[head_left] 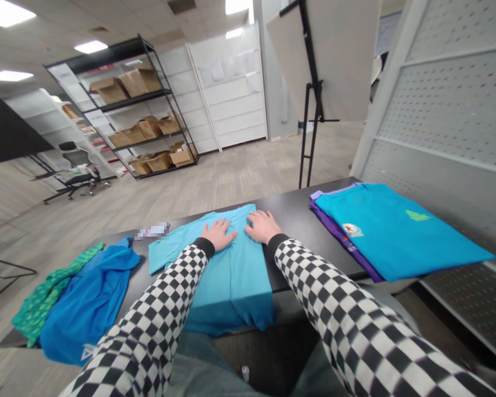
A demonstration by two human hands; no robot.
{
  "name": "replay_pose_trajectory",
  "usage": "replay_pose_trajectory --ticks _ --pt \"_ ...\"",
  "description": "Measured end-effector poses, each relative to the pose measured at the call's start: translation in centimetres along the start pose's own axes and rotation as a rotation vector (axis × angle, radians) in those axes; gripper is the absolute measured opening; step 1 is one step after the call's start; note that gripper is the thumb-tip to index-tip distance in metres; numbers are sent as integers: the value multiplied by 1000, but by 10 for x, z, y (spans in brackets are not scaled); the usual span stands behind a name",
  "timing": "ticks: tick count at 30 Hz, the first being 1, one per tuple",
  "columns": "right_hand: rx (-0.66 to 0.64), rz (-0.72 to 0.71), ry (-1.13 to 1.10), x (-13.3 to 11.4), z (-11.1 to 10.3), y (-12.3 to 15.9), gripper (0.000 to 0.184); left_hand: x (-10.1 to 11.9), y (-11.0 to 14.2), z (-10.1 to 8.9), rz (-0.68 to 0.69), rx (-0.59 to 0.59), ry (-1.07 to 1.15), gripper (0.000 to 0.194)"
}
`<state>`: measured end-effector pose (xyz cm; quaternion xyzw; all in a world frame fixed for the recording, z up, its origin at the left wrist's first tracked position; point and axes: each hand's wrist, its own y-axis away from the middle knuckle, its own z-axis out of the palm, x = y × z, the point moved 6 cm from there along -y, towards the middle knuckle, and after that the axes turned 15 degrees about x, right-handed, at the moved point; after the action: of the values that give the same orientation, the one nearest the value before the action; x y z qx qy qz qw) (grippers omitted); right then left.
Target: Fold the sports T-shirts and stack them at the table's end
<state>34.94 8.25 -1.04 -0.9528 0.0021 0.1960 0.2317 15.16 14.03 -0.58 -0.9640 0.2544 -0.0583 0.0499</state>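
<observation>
In front of you stands a dark table (291, 212), on a grey floor (240, 171) with a black rack (128, 102) behind; a small item (152, 230) at its far edge is too blurred for recognising, and your left sleeve (159, 309) hides part of the light blue shirt (248, 270). This shirt lies on the table's middle, rather flat, its lower part hanging over the near edge. Your left hand (220, 234) and right hand (263, 226) rest on it, each grip loosely spread, clasping nothing.
</observation>
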Motion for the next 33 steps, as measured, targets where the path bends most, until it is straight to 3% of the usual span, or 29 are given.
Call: replay_pose_trajectory --ticks 3,7,11,19,21,24,26,28,30,33 --pt "12 0 -7 0 -1 0 51 12 -7 -7 31 102 14 85" --pt "21 -6 -12 -1 -4 1 48 26 -8 9 116 32 19 85" --pt "6 -13 -12 -3 -8 1 46 23 -5 19 123 37 2 89" --pt "3 17 -53 -2 -9 3 44 20 -10 22 108 12 -28 94" --pt "57 36 -109 -5 -20 3 47 21 -11 21 102 -2 -29 96" --pt "206 53 -239 -18 -56 17 51 23 -13 19 86 -36 -17 98" --pt "295 29 -351 -35 -87 49 53 24 -13 19 76 -48 -5 100" --pt "286 -12 -499 -55 -111 104 48 24 -12 18 75 -35 2 101" --pt "127 6 -731 -73 -118 174 40 25 -11 17 83 -9 3 100" --pt "-314 248 -1070 -85 -89 281 41 26 -9 12 79 22 81 98"
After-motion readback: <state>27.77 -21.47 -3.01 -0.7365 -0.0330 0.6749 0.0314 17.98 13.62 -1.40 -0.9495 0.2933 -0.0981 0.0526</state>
